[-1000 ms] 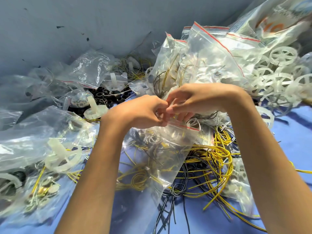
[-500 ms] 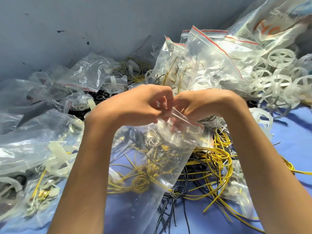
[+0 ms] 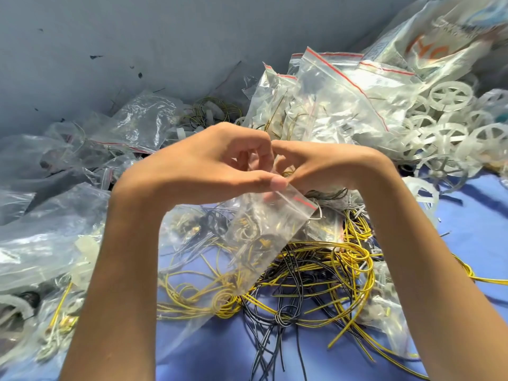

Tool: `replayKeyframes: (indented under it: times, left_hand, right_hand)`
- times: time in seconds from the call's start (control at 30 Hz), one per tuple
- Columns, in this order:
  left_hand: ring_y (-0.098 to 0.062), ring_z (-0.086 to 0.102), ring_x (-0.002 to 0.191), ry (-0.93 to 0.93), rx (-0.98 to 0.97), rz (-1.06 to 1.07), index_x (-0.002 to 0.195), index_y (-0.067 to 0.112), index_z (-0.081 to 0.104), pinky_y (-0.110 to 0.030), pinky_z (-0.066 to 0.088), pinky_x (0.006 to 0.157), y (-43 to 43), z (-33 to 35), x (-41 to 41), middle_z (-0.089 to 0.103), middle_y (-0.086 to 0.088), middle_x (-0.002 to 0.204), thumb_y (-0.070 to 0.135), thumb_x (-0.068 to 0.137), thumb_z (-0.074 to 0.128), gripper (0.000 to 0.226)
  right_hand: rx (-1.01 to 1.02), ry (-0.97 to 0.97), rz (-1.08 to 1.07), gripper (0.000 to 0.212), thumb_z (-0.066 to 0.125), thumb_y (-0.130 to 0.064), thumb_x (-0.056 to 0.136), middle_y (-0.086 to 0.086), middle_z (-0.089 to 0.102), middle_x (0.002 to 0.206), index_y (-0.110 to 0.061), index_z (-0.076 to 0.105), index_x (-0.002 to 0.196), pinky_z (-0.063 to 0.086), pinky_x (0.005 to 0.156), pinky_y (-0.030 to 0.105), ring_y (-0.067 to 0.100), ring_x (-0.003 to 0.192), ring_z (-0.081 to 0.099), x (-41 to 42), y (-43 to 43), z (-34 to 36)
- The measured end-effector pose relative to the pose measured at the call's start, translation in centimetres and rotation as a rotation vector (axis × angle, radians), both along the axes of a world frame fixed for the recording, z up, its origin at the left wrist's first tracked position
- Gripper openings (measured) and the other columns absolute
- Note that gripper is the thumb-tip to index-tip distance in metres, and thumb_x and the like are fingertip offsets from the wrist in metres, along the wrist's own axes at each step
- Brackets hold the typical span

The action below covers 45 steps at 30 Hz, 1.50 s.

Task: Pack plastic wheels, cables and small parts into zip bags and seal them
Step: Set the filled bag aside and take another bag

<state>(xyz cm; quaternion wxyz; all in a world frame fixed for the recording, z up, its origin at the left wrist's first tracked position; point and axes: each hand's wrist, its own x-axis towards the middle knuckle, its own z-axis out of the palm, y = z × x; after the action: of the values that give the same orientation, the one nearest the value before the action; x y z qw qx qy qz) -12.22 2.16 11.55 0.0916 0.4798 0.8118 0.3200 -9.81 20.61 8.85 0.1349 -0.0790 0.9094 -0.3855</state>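
My left hand (image 3: 209, 163) and right hand (image 3: 324, 166) meet above the middle of the tabletop (image 3: 481, 229). My fingers are clamped on the mouth of a small zip bag (image 3: 264, 237), which hangs from them clear of the tabletop. My left thumb (image 3: 277, 184) presses the zip edge from the front. My right fingers curl onto the same edge just beside it, though my left hand hides how they pinch.

The likely failure is a half-closed seal. The red-lined zip strip (image 3: 303, 201) runs out to a free corner that I am not holding, so the track may stay open there. A springy wire end caught in the mouth would do the same. The film is slick, so the bag could slip out and drop into the loose cables (image 3: 316, 270) below, spilling its small parts among them.

The bag is thin, clear, crinkled film holding coiled yellow wire and tiny brassy bits. The loose cables are thin and glossy, yellow and black, looped and knotted. The plastic wheels (image 3: 450, 94) heaped towards the far right corner are milky white, stiff and spoked. Filled bags (image 3: 330, 105) are piled along the far edge, shiny and creased.
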Motion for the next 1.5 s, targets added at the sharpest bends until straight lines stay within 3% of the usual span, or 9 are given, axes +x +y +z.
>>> replayKeyframes:
  times: [0.17, 0.4, 0.53, 0.63, 0.8, 0.9, 1.03, 1.2, 1.5]
  left_hand:
    - [-0.001, 0.033, 0.046, 0.011, -0.004, 0.034, 0.068, 0.013, 0.055, -0.007, 0.024, 0.043, -1.0, 0.1, -0.3, 0.041, 0.011, 0.056, 0.041, 0.067, 0.071, 0.032]
    - [-0.004, 0.029, 0.048, 0.112, 0.022, 0.173, 0.068, 0.018, 0.050, -0.014, 0.024, 0.045, -3.2, 0.3, -1.5, 0.036, 0.011, 0.055, 0.054, 0.066, 0.066, 0.040]
    - [-0.006, 0.027, 0.050, 0.137, -0.015, 0.161, 0.066, 0.015, 0.046, -0.019, 0.022, 0.047, -1.9, -0.2, -1.3, 0.034, 0.011, 0.054, 0.050, 0.073, 0.069, 0.042]
    - [-0.005, 0.029, 0.050, 0.117, -0.081, 0.130, 0.062, 0.017, 0.045, -0.022, 0.025, 0.049, -0.9, -0.7, -1.4, 0.037, 0.012, 0.053, 0.045, 0.073, 0.071, 0.040]
    - [-0.004, 0.030, 0.047, 0.101, -0.116, 0.103, 0.062, 0.018, 0.045, -0.018, 0.026, 0.045, -0.3, -1.0, -1.3, 0.040, 0.013, 0.051, 0.045, 0.072, 0.071, 0.039]
    - [-0.004, 0.030, 0.047, 0.101, -0.108, 0.085, 0.062, 0.017, 0.046, -0.018, 0.026, 0.045, -0.3, -1.0, -1.4, 0.040, 0.013, 0.051, 0.045, 0.071, 0.072, 0.039]
    - [-0.004, 0.029, 0.049, 0.100, -0.134, 0.073, 0.061, 0.018, 0.044, -0.021, 0.024, 0.047, 0.0, -1.4, -1.6, 0.040, 0.013, 0.052, 0.045, 0.072, 0.071, 0.039]
    - [-0.004, 0.029, 0.049, 0.092, -0.146, 0.066, 0.061, 0.021, 0.045, -0.021, 0.024, 0.048, 0.0, -1.6, -1.9, 0.041, 0.014, 0.053, 0.051, 0.069, 0.069, 0.040]
    - [-0.003, 0.031, 0.050, 0.076, -0.173, 0.073, 0.063, 0.022, 0.046, -0.018, 0.027, 0.049, 0.2, -1.8, -1.9, 0.041, 0.015, 0.055, 0.054, 0.068, 0.069, 0.039]
  right_hand:
    - [0.307, 0.059, 0.063, 0.036, 0.054, 0.002, 0.078, -0.003, 0.058, 0.080, -0.034, 0.051, 0.082, 0.038, 0.048, 0.012, 0.009, 0.066, 0.053, 0.1, 0.3, 0.4]
    - [0.449, 0.099, -0.006, 0.027, 0.058, -0.010, 0.079, -0.003, 0.062, 0.086, -0.033, 0.056, 0.092, 0.040, 0.057, 0.026, 0.012, 0.069, 0.055, 0.0, 0.6, 0.2]
    - [0.254, 0.028, -0.054, 0.013, 0.059, -0.010, 0.088, -0.001, 0.066, 0.081, -0.023, 0.057, 0.088, 0.048, 0.052, 0.015, 0.001, 0.059, 0.065, -0.2, 1.0, -0.3]
    - [0.124, 0.018, -0.142, 0.013, 0.063, -0.024, 0.090, 0.005, 0.072, 0.079, -0.014, 0.055, 0.087, 0.058, 0.065, 0.026, 0.011, 0.066, 0.071, -0.1, 2.3, -0.2]
    - [0.082, 0.145, -0.366, 0.011, 0.064, -0.011, 0.088, -0.005, 0.064, 0.055, -0.015, 0.057, 0.080, 0.048, 0.052, 0.018, 0.003, 0.049, 0.059, 0.8, 7.2, 0.2]
    - [0.061, 0.175, -0.545, 0.015, 0.061, -0.004, 0.087, 0.008, 0.064, 0.073, -0.015, 0.058, 0.077, 0.054, 0.062, 0.028, 0.013, 0.059, 0.058, 0.9, 9.5, -0.3]
    - [0.321, 0.170, -0.626, 0.012, 0.061, -0.003, 0.079, 0.010, 0.065, 0.091, -0.010, 0.059, 0.088, 0.045, 0.064, 0.030, 0.023, 0.071, 0.057, 0.7, 11.7, -1.1]
    - [0.510, -0.152, -0.494, 0.059, 0.071, -0.015, 0.080, 0.001, 0.049, 0.137, -0.028, 0.049, 0.133, 0.042, 0.102, 0.039, 0.023, 0.119, 0.051, 2.1, 13.4, -2.4]
    - [0.361, -0.134, -0.551, 0.033, 0.068, -0.008, 0.084, 0.001, 0.065, 0.109, -0.034, 0.061, 0.103, 0.051, 0.091, 0.041, 0.023, 0.098, 0.062, 3.2, 14.7, -2.9]
